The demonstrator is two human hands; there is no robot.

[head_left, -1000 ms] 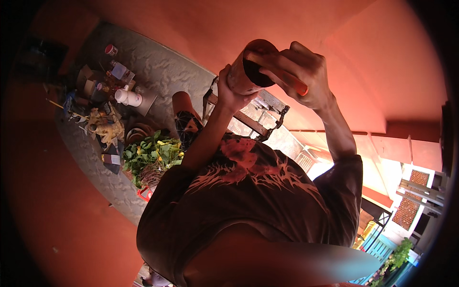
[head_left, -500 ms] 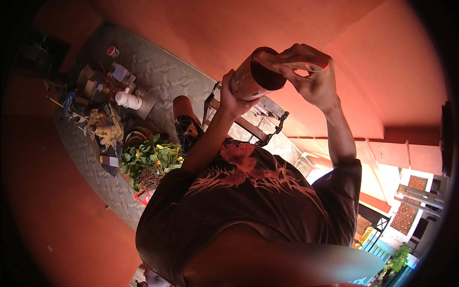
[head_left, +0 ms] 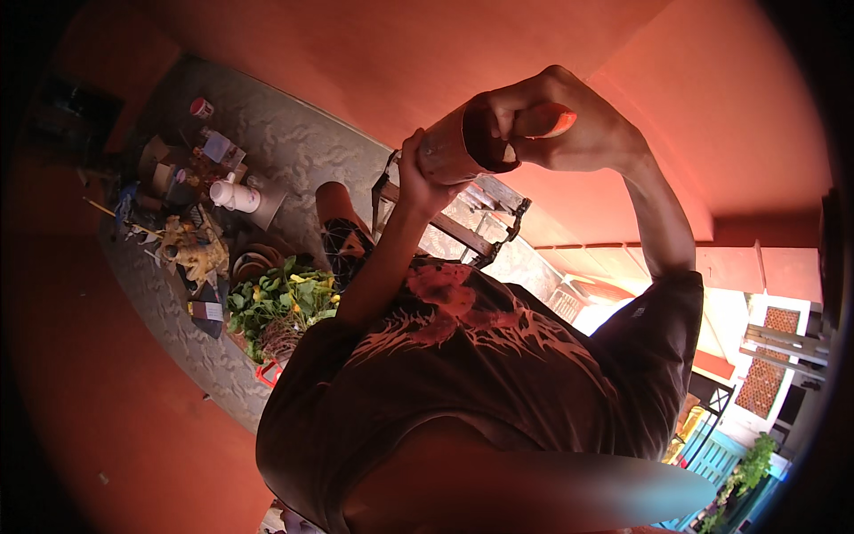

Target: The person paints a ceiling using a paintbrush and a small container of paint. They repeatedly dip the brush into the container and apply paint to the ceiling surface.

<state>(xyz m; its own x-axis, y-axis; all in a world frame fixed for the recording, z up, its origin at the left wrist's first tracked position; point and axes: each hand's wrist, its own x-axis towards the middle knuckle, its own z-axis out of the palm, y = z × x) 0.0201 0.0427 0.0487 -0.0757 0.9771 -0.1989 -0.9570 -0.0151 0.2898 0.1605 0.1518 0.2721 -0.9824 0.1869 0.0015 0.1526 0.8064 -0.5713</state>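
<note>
My left hand (head_left: 425, 182) is wrapped round the lower side of a paint-smeared, reddish-brown can (head_left: 447, 147), held tilted with its dark mouth toward the right. At that mouth, my right hand (head_left: 583, 125) is closed round what looks like a paintbrush (head_left: 550, 121). Its broad handle end shows orange-red at the edge and sticks out of my grip. My fingertips reach inside the can's rim. A small pale patch shows there beside them; the bristles are hidden by the can and my fingers.
An orange-red wall (head_left: 356, 53) rises close ahead. Below the can stands a dark frame (head_left: 463, 236) with wooden bars. On the patterned floor at left are a pink-and-white jug (head_left: 236, 196), boxes, a red-and-white tub (head_left: 202, 108), crumpled yellowish cloth (head_left: 197, 249) and leafy plants (head_left: 280, 298).
My right hand has turned over, its wrist and elbow swinging outward to the right, and its fingers have gone further into the can's mouth. The can has shifted slightly left.
</note>
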